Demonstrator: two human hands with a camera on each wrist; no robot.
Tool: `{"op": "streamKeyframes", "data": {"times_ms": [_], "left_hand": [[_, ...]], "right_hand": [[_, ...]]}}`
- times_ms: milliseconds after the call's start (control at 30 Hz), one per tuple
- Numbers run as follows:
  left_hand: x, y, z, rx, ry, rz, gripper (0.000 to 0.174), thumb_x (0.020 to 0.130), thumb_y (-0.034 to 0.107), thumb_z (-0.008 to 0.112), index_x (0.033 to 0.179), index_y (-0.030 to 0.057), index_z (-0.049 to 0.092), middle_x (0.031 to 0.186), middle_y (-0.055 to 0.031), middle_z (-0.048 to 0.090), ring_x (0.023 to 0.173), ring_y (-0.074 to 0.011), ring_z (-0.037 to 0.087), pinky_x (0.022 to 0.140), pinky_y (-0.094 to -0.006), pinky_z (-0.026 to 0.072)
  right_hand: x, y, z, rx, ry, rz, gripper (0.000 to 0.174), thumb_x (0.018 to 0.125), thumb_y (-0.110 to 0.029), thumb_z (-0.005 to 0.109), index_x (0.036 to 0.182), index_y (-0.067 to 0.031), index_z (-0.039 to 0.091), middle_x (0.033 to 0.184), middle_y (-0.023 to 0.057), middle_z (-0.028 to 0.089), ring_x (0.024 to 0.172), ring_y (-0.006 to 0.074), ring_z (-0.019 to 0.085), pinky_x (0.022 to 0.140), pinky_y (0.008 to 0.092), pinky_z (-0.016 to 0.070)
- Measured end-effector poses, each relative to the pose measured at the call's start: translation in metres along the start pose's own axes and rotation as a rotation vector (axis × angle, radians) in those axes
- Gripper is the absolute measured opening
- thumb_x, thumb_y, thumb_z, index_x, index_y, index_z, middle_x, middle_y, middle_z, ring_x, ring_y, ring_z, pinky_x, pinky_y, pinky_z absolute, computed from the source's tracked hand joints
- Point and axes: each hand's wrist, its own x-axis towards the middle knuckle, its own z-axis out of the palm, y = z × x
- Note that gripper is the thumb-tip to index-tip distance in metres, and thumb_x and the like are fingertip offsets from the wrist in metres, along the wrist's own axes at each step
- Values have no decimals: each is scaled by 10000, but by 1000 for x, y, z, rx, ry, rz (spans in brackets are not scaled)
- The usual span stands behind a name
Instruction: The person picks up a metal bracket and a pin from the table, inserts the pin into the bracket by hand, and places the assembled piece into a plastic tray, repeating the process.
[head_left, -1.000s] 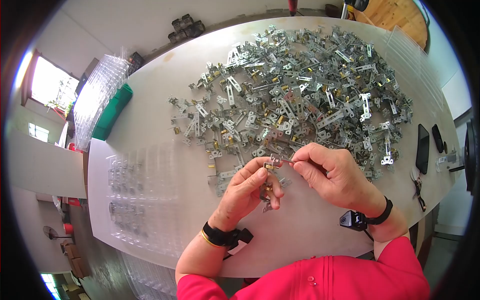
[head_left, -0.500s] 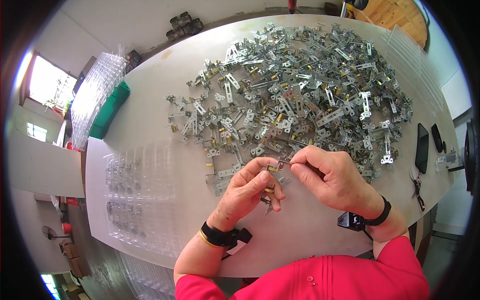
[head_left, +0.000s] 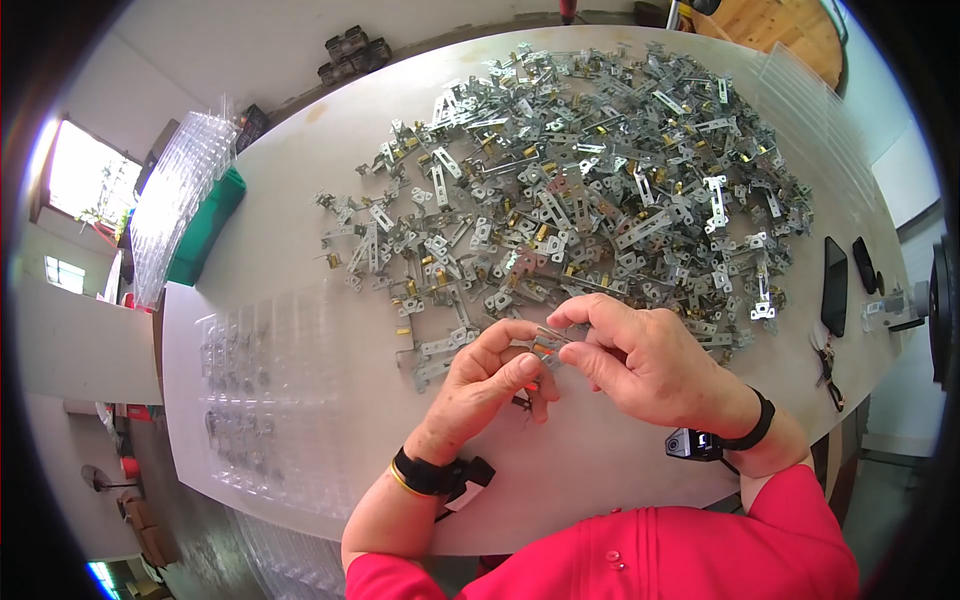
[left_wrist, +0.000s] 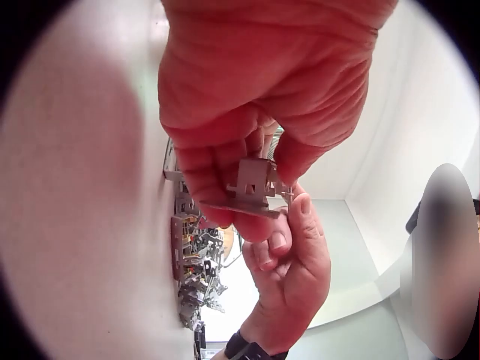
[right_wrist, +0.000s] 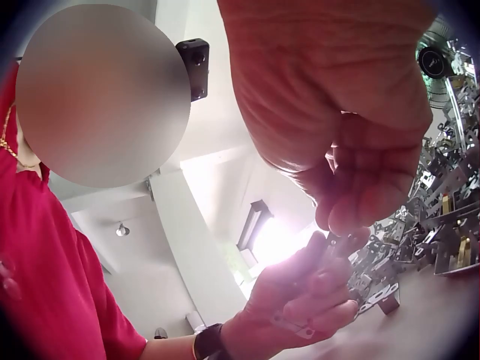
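My left hand [head_left: 485,385] holds a small metal bracket [head_left: 546,346] between thumb and fingers, just in front of the heap. A second metal piece [head_left: 522,403] shows below, among the lower fingers. In the left wrist view the bracket [left_wrist: 253,180] has a square hole and a flat, wide base. My right hand [head_left: 650,368] meets it from the other side, thumb and index finger pinching its end. Seen from the right wrist, the right fingertips [right_wrist: 349,214] hide most of the bracket, while a flat plate with holes [right_wrist: 292,325] sticks out under the left fingers.
A large heap of metal brackets [head_left: 590,190], some with brass parts, spreads over the pale table [head_left: 290,200]. Clear plastic trays [head_left: 290,390] lie on the left. More trays lean on a green bin [head_left: 208,228]. A phone [head_left: 834,285] and snips [head_left: 830,375] lie on the right.
My right hand has moved left, closer to the left hand, and its fingertips now sit right at the bracket. The bracket has turned in the left fingers. The whole head view has shifted slightly.
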Motion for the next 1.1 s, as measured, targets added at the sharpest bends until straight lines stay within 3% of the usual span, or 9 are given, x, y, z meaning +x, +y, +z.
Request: {"op": "streamKeyframes", "data": {"times_ms": [367,433,600,733,767,833,933,1100], "left_hand": [[-1,0,7,177,-8,-31,345,1076,265,599,1346,61,533,890,-63,707,697,-117,657,615,-244,489],[0,-2,6,201,-9,-16,341,1077,264,597,1342,59,537,888,-60,706,695,-112,653,615,-244,488],[-1,-1,11,352,-64,-13,338,1075,260,601,1338,56,544,880,-54,703,694,-97,641,616,-244,487],[0,-1,11,166,-27,11,345,1082,263,580,1345,44,543,871,-73,698,682,-124,636,616,-265,496],[1,0,9,64,-13,46,351,1086,267,567,1352,38,539,870,-81,697,675,-139,635,618,-274,499],[0,2,2,18,-35,73,367,1094,268,535,1376,34,516,870,-113,694,658,-175,635,620,-295,511],[-1,1,-3,-171,-29,122,390,1096,276,520,1411,49,481,859,-152,682,659,-215,648,606,-325,526],[0,-1,2,-168,22,156,440,1083,324,533,1397,18,490,802,-131,672,576,-220,616,539,-326,489]], "right_hand": [[-3,0,4,10,-47,112,105,980,-158,668,1023,-66,641,779,118,698,677,286,706,600,386,523],[-4,4,7,-108,59,-34,91,974,-171,673,980,-81,660,829,109,651,691,281,672,604,375,510],[-3,4,8,-66,116,-96,43,965,-110,682,981,-75,665,855,76,593,692,194,610,600,339,476],[0,8,11,144,315,-150,27,981,-46,666,1000,-64,659,799,33,588,652,95,520,569,285,423],[-1,8,10,144,318,-151,27,981,-46,666,1000,-64,659,799,33,588,652,95,520,569,285,423],[-3,7,5,250,224,45,10,1000,-54,650,1009,-57,653,704,21,582,596,85,488,542,274,407],[-3,5,3,149,170,51,31,999,-76,658,1011,-51,646,628,28,559,550,93,471,522,290,409],[-2,5,5,87,153,55,52,995,-104,662,1008,-55,647,673,80,599,553,138,533,534,317,438]]}}
